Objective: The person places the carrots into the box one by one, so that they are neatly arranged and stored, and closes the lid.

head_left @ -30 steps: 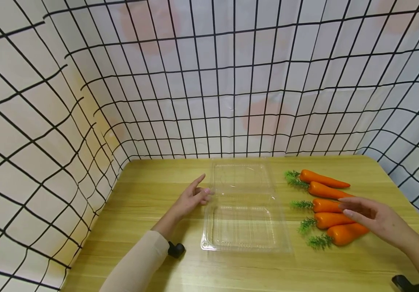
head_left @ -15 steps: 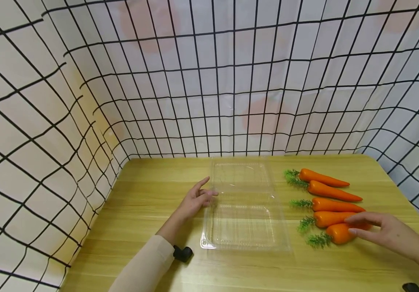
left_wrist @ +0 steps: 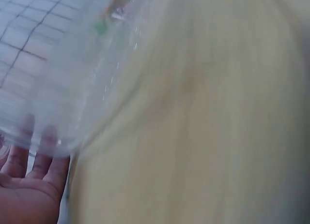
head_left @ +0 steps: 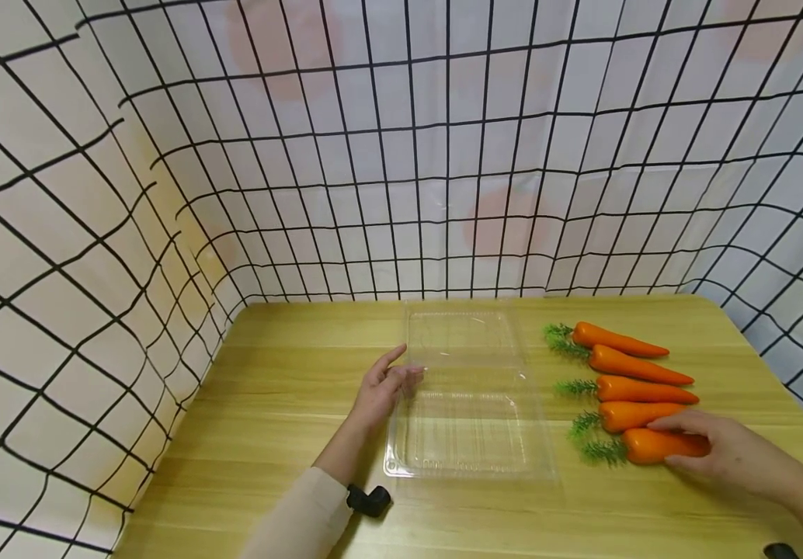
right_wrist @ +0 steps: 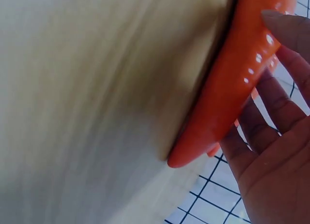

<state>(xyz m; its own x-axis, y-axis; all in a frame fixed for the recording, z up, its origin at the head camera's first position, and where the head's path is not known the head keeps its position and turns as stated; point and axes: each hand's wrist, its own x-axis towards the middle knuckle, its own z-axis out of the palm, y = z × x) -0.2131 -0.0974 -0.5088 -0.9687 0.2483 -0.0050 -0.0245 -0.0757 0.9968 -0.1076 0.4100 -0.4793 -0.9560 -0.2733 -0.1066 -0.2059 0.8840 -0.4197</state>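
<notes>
At the right of the table, several orange carrots with green tops lie side by side. My right hand has its thumb and fingers on either side of the nearest carrot, which still lies on the table. In the right wrist view the thumb presses the top of this carrot and the fingers reach behind it. A clear plastic clamshell box lies unfolded in the middle. My left hand touches its left edge near the hinge; the left wrist view shows the fingers extended, partly seen through the plastic.
Behind the near carrot lie other carrots, close together. A white curtain with a black grid encloses the back and sides of the wooden table. A black wrist camera is on the left wrist.
My right hand has come down and toward me from above the middle carrots onto the nearest one. My left hand has slid slightly right, further onto the box's edge.
</notes>
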